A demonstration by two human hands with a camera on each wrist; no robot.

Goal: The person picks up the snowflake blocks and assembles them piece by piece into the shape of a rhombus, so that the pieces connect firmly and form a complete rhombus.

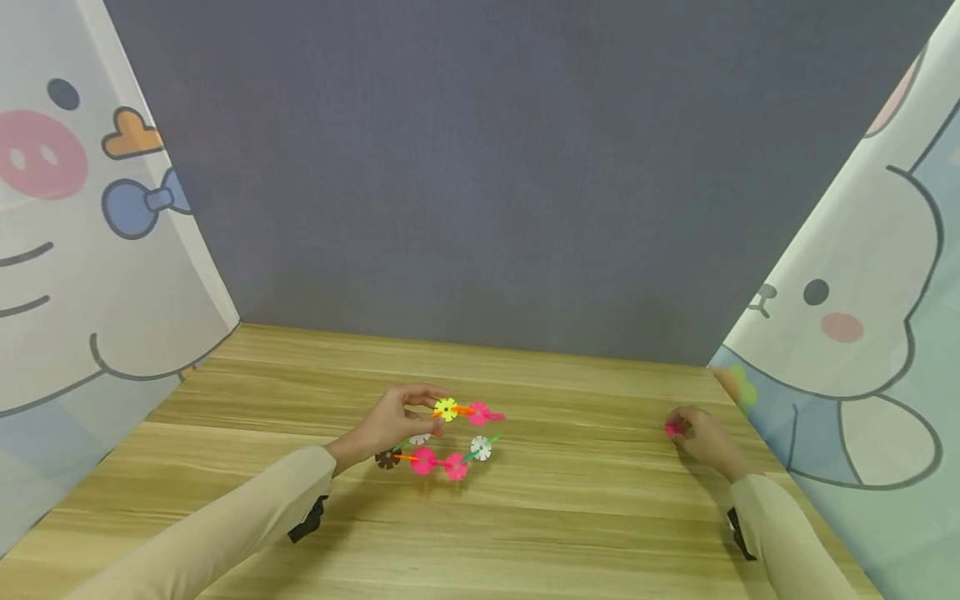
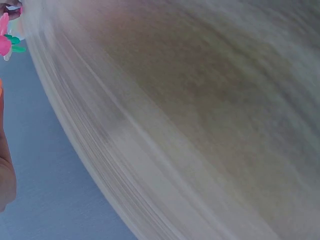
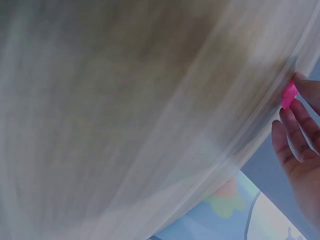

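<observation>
My left hand (image 1: pixel 401 421) pinches a yellow notched disc (image 1: pixel 446 409), part of a loop of interlocking plastic snowflake discs held just over the table. Pink discs (image 1: pixel 423 461), a white disc (image 1: pixel 481 448), a dark brown disc (image 1: pixel 387 458) and edge-on orange and green ones make up the rest of the loop. Far to the right, my right hand (image 1: pixel 701 437) holds a single pink disc (image 3: pixel 289 94) between thumb and fingertips. In the left wrist view only a bit of the loop's pink disc (image 2: pixel 5 45) shows at the edge.
A wood-grain table (image 1: pixel 570 517) lies under both hands. Behind it rises a dark grey panel (image 1: pixel 480 183). Cartoon-printed side panels stand at the left (image 1: pixel 90 292) and the right (image 1: pixel 847 350), the right one close to my right hand.
</observation>
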